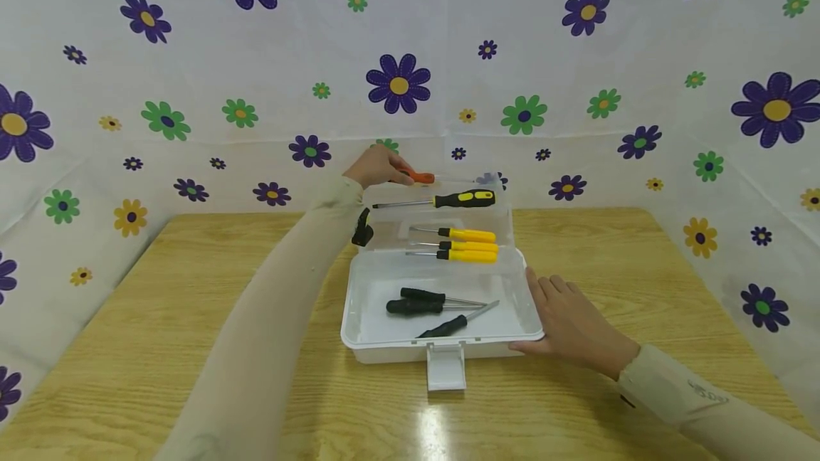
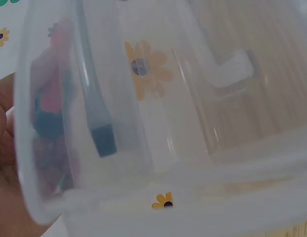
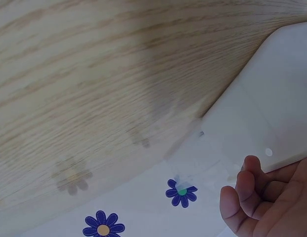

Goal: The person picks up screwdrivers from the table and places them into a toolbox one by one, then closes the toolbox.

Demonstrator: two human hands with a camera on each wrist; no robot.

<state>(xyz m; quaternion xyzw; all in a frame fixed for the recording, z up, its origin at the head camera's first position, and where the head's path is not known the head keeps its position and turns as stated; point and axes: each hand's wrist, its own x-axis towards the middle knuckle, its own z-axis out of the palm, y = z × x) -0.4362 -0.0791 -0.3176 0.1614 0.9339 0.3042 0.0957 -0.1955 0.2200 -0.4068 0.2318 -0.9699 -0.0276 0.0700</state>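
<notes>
My left hand (image 1: 379, 166) grips the orange handle of a screwdriver (image 1: 421, 177) at the top of the raised clear lid (image 1: 391, 232). Its shaft points right. Through the cloudy plastic, the left wrist view shows the reddish handle (image 2: 50, 94) by the fingers. Below it in the lid lies a large black-and-yellow screwdriver (image 1: 464, 198), then several yellow-handled screwdrivers (image 1: 470, 246). Several black-handled screwdrivers (image 1: 416, 306) lie in the white toolbox (image 1: 391, 354). My right hand (image 1: 573, 319) rests against the box's front right corner, thumb along the front, fingers loosely bent at the side.
A white latch (image 1: 446, 368) hangs down at the front of the box. Wooden tabletop (image 1: 211, 290) extends on both sides. Behind it hangs a white cloth (image 1: 275, 48) printed with flowers.
</notes>
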